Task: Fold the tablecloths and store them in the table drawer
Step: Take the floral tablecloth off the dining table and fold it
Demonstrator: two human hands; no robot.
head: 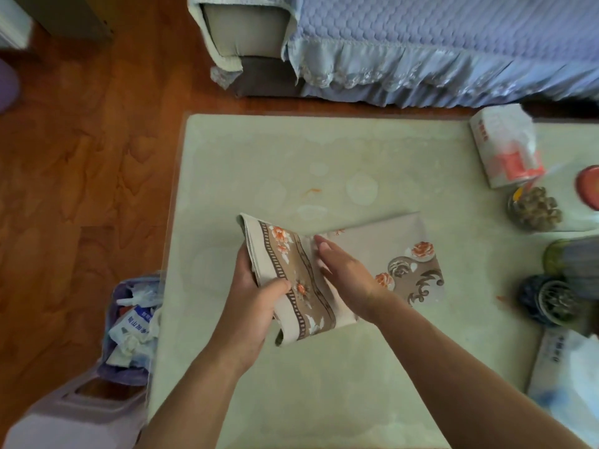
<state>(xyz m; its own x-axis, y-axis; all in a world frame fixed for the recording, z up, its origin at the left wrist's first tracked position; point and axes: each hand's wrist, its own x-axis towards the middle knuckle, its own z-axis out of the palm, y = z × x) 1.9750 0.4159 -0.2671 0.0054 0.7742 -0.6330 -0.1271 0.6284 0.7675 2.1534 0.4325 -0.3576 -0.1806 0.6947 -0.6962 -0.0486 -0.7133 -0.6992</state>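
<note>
A beige tablecloth (385,244) with brown borders and orange flowers lies folded into a small rectangle on the pale green table (291,163). Its left end is lifted and curled over. My left hand (256,299) grips that lifted end, thumb on top and fingers underneath. My right hand (346,270) lies flat on the cloth with straight fingers, pressing along the fold line beside the raised flap. No drawer is in view.
A tissue pack (505,144), a jar of nuts (534,209), a red lid (590,186) and dark jars (551,299) crowd the table's right edge. A purple bin full of rubbish (133,328) stands left of the table. A blue-covered sofa (421,43) lies beyond.
</note>
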